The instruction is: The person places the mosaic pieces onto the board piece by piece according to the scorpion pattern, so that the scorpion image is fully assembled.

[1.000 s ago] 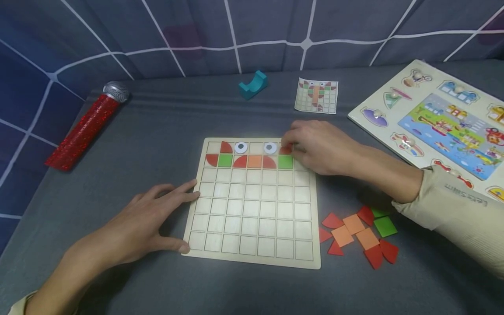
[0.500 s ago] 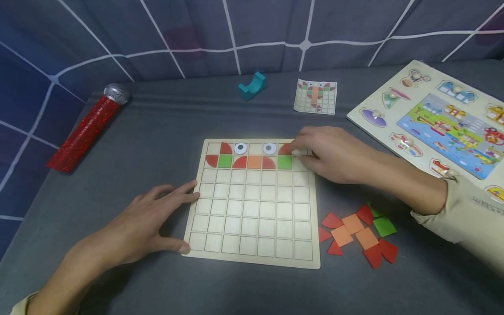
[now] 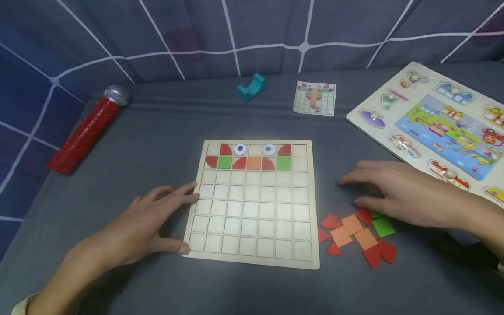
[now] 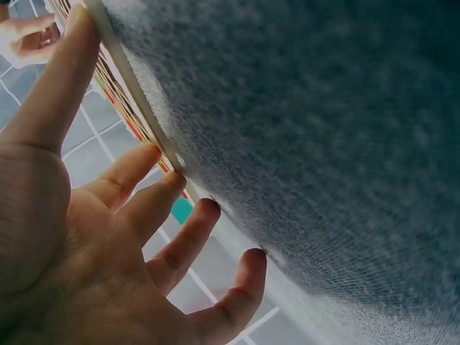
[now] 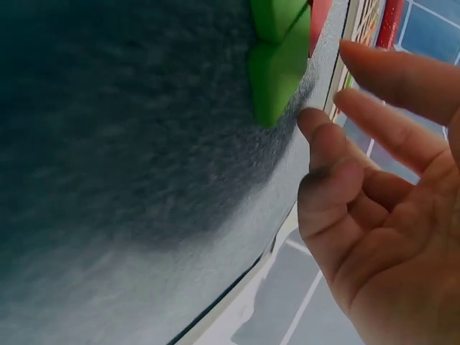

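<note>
A wooden grid board (image 3: pixel 252 210) lies on the dark cloth, its top two rows partly filled. Red quarter-round tiles, green squares, an orange square (image 3: pixel 253 163) and two eye tiles (image 3: pixel 240 149) sit in those cells. Along the board's left edge rests my left hand (image 3: pixel 145 223), fingers spread, thumb and fingertips touching the rim. My right hand (image 3: pixel 397 192) hovers over the cloth right of the board, loosely bent and holding nothing. Just below it lie loose tiles: orange squares (image 3: pixel 351 224), red pieces (image 3: pixel 372 256) and green squares (image 3: pixel 383 227), also seen as green tiles (image 5: pixel 277 79) in the right wrist view.
A small printed pattern card (image 3: pixel 314 98) lies behind the board, beside a teal curved block (image 3: pixel 252 87). At the far left is a red glittery microphone (image 3: pixel 88 131). A knobbed picture puzzle (image 3: pixel 437 127) occupies the right side. A blue checked curtain (image 3: pixel 267 35) hangs behind.
My right hand has let go of a red quarter-round tile in the top row and moved right and toward me, to above the loose tiles. My left hand has stayed put.
</note>
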`<state>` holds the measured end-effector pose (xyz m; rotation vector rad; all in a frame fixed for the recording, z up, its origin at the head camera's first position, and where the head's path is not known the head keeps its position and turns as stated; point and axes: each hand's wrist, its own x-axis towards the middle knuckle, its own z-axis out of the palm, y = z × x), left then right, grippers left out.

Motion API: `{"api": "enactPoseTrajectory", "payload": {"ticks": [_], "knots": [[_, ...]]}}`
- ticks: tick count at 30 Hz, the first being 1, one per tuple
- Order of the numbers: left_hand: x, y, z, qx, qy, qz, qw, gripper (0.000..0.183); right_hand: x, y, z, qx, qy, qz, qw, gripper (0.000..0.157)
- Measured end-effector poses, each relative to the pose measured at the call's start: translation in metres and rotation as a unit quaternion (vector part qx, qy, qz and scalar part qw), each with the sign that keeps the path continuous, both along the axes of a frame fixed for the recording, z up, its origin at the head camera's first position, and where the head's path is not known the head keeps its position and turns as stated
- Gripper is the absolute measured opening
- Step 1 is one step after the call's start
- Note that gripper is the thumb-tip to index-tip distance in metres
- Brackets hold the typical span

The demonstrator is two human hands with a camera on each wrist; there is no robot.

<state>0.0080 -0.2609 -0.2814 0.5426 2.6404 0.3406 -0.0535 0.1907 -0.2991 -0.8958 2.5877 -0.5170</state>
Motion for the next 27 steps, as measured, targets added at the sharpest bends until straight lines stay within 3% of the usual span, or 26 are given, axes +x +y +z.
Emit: {"api": "enactPoseTrajectory", "payload": {"ticks": [11,20,27], "knots": [[0.0,0.002,0.0,-0.003,0.001,0.002,1.0,0.099,0.02,0.015,-0.01,0.004,-0.023,0.051,0.998,0.034],[0.0,0.002,-0.001,-0.006,0.0,0.002,1.0,0.099,0.02,0.016,-0.012,0.006,-0.035,0.029,0.999,0.027],[-0.001,0.002,-0.001,-0.006,-0.003,0.002,1.0,0.099,0.021,0.015,-0.015,0.005,-0.005,0.0,1.0,0.021]]}}
